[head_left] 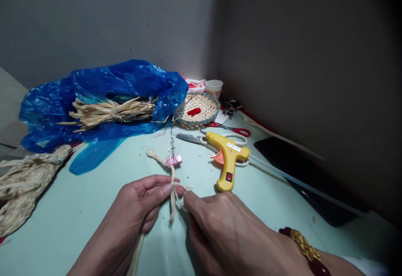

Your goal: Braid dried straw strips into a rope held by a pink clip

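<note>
A person's two bare hands work at the near edge of a pale green surface (94, 192), seen from above. The left hand (135, 213) pinches a thin braided straw cord (172, 184) between thumb and fingertips, its grip closed on the cord. The right hand (226, 230), wearing a red and gold bracelet (303, 246) at the wrist, meets it from the other side, its fingertips closed on the loose strands of the same cord. The cord lies on the surface between the two hands and runs away from them toward a pink binder clip (173, 158), which is clamped on it near its far, knotted end.

Just beyond the right hand lies a yellow glue gun (228, 158), resting over a pair of white-handled scissors (191, 138). Behind them are red-handled scissors (234, 129) and a shallow woven basket (197, 108) holding a small red object (194, 111). A paper cup (214, 86) stands further back by the wall. At the far left, a crumpled blue plastic bag (103, 96) holds a tied bundle of dried straw (109, 110). More pale straw fibre (21, 184) is heaped at the left edge. A dark flat device (298, 171) lies to the right.
</note>
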The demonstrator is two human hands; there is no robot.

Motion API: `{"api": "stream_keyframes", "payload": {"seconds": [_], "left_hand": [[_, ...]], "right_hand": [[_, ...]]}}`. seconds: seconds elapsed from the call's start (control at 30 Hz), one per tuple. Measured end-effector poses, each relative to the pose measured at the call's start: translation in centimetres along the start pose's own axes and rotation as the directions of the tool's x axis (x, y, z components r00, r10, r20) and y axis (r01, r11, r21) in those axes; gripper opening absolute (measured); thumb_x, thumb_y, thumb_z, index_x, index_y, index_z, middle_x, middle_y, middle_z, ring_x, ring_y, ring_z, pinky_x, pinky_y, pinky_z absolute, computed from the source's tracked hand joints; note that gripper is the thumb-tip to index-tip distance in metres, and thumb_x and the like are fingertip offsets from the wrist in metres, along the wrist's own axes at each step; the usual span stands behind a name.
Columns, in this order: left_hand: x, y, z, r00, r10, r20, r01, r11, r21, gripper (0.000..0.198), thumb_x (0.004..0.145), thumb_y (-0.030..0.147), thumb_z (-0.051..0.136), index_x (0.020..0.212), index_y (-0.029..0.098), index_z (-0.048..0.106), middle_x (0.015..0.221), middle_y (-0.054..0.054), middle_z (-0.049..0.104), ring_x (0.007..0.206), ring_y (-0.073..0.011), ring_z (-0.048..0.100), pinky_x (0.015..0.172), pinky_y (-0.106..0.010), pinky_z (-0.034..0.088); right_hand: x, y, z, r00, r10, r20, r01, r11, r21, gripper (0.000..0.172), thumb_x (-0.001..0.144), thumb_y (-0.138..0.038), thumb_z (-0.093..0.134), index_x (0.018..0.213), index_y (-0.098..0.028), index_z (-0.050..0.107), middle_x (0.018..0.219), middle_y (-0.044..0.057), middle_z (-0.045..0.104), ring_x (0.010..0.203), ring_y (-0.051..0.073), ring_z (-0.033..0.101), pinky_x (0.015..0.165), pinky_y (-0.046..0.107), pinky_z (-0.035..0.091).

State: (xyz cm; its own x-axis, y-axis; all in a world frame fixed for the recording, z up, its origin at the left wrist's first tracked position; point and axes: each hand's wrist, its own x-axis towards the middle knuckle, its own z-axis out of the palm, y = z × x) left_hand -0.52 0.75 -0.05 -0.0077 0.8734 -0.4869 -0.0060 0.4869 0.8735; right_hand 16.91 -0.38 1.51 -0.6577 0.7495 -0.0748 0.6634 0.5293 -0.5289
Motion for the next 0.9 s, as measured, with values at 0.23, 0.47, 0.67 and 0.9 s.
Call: {"api": "stream_keyframes", "payload": {"seconds": [0.23,0.47,0.67,0.9], "left_hand": [[-0.2,0.0,0.2,0.999,0.047,-0.026,-0.047,0.999,0.0,0.023,0.069,0.03,0.077,0.083,0.015,0.069,0.047,0.01,0.042,0.037,-0.0008,0.025,0.036,-0.014,0.014],[-0.5,-0.1,0.2,0.998,0.064,-0.008,-0.064,0.996,-0.054,0.023,0.07,0.033,0.075,0.083,0.015,0.068,0.063,0.003,0.059,0.042,-0.001,0.025,0.038,-0.015,0.014],[-0.6,0.2,0.5,0.998,0.059,-0.027,-0.062,0.995,-0.083,0.022,0.067,0.028,0.076,0.082,0.015,0.067,0.066,-0.002,0.067,0.04,-0.0021,0.032,0.038,-0.016,0.015],[-1.0,0.4,1.6,0.984,0.101,-0.149,-0.113,0.991,-0.07,0.019,0.056,0.023,0.077,0.069,0.013,0.068,0.048,0.004,0.058,0.039,-0.0043,0.038,0.039,-0.016,0.023]], "right_hand": [[-0.2,0.3,0.2,1.0,-0.014,-0.027,0.014,1.0,-0.007,0.013,0.077,-0.008,0.049,0.088,-0.016,0.051,0.065,0.003,0.062,0.045,0.011,0.046,0.043,0.025,0.025],[0.1,0.3,-0.6,0.962,0.058,-0.267,-0.091,0.989,-0.113,0.019,0.094,-0.033,0.04,0.089,-0.019,0.052,0.08,0.006,0.061,0.063,0.018,0.052,0.056,0.029,0.031],[0.6,0.5,-0.7,0.978,0.062,-0.198,-0.076,0.995,-0.064,0.017,0.094,-0.02,0.042,0.079,-0.018,0.049,0.075,0.002,0.056,0.058,0.013,0.046,0.055,0.026,0.032],[0.0,-0.5,-1.0,0.968,0.058,-0.244,-0.075,0.995,-0.062,0.018,0.094,-0.021,0.042,0.078,-0.018,0.051,0.076,0.002,0.056,0.064,0.013,0.048,0.06,0.026,0.032]]}}
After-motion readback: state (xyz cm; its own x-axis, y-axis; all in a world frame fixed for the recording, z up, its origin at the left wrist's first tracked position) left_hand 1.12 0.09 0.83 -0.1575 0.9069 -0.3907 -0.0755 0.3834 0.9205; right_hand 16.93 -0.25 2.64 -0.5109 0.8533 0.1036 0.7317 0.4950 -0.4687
